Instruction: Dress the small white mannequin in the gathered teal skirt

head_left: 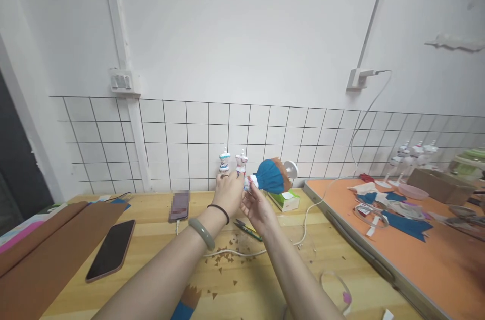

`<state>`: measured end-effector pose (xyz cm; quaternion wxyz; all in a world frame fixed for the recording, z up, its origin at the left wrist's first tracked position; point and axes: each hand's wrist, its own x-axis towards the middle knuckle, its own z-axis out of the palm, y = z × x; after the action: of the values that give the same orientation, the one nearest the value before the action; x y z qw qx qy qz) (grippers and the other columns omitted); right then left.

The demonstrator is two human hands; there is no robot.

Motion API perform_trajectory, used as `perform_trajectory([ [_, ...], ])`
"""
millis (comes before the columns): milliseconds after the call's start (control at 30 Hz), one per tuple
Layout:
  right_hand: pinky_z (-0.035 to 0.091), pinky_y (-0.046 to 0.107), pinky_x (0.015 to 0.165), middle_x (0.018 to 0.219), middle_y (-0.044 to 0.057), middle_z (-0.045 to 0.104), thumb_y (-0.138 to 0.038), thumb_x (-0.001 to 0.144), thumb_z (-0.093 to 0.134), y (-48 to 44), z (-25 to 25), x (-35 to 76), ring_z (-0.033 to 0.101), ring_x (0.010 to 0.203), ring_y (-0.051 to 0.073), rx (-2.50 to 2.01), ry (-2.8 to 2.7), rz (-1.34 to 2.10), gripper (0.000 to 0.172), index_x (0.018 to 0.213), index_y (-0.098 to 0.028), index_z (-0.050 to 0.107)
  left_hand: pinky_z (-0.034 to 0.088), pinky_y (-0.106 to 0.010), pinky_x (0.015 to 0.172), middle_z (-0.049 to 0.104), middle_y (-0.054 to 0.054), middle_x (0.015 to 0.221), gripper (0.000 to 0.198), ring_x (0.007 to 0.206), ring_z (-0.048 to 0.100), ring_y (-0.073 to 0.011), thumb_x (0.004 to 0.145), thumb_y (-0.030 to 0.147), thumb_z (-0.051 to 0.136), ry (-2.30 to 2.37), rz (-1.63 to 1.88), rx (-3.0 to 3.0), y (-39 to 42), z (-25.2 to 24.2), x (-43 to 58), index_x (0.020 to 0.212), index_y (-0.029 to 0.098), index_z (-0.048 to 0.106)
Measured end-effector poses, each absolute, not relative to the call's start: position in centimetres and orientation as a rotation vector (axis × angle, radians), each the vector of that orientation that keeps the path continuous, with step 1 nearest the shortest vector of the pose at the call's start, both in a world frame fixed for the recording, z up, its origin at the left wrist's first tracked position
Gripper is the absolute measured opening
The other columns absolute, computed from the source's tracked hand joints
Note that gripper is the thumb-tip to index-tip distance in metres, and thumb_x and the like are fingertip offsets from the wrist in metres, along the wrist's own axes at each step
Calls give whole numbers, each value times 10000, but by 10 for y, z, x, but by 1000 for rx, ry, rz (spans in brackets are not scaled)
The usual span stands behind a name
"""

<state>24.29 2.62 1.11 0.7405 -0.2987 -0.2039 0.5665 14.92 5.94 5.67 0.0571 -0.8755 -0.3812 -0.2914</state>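
Observation:
A miniature dress form lies almost level in front of me, wearing a blue skirt (271, 176) with a ragged brown hem. Its round white base (291, 169) points to the right. My left hand (229, 190) is closed around its upper end at the left, hiding that part. My right hand (261, 209) grips the white bodice from below, thumb against it beside the skirt's waist. Behind my left hand stand two more small dress forms, one with blue trim (225, 158) and another with reddish trim (241, 159), their lower parts hidden.
A dark phone (111, 250) and a charging phone (179, 206) lie left, beside brown cloth (49, 259). A green box (286, 201), cutting tool (248, 230), white cable (306, 219) and brown scraps (223, 255) are nearby. An orange tabletop (379, 264) at right holds fabric pieces and a cardboard box (441, 186).

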Motion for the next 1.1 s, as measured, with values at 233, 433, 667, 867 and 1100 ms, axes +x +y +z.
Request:
perform_trajectory([
  [233, 517, 292, 620, 966, 36, 606, -312, 880, 516, 62, 25, 261, 606, 731, 128, -666, -455, 1088, 252, 1072, -152, 546, 337, -384, 992, 487, -105, 1305, 665, 1232, 404, -242, 753, 281, 600, -982, -1114, -2844, 79, 60, 132, 1346, 220, 306],
  [433, 510, 370, 738, 1099, 63, 577, -304, 876, 521, 95, 44, 314, 599, 887, 179, -665, -367, 917, 285, 1124, -162, 528, 338, -358, 1030, 441, -80, 1371, 589, 1256, 397, -206, 800, 299, 510, -1165, -1326, -2920, 85, 38, 91, 1353, 219, 324],
  [667, 501, 387, 765, 1133, 68, 564, -300, 876, 521, 115, 58, 374, 590, 922, 188, -736, -216, 689, 291, 1137, -170, 522, 428, -378, 950, 549, -126, 1263, 520, 1149, 512, -233, 761, 316, 527, -1551, -1421, -2953, 83, -5, 49, 1251, 150, 483],
  [867, 503, 386, 761, 1126, 67, 566, -292, 872, 529, 108, 70, 402, 592, 919, 188, -780, -153, 575, 289, 1132, -165, 525, 474, -385, 889, 594, -136, 1203, 468, 1073, 566, -257, 711, 332, 557, -1786, -1522, -2931, 65, -21, 23, 1140, 147, 589],
  [1100, 498, 382, 777, 1149, 68, 556, -290, 893, 489, 84, 88, 400, 584, 935, 182, -718, -150, 600, 263, 1131, -185, 530, 434, -438, 932, 628, -143, 1145, 401, 1078, 563, -287, 684, 337, 596, -1944, -1638, -2905, 51, -32, 1, 1042, 165, 646],
])
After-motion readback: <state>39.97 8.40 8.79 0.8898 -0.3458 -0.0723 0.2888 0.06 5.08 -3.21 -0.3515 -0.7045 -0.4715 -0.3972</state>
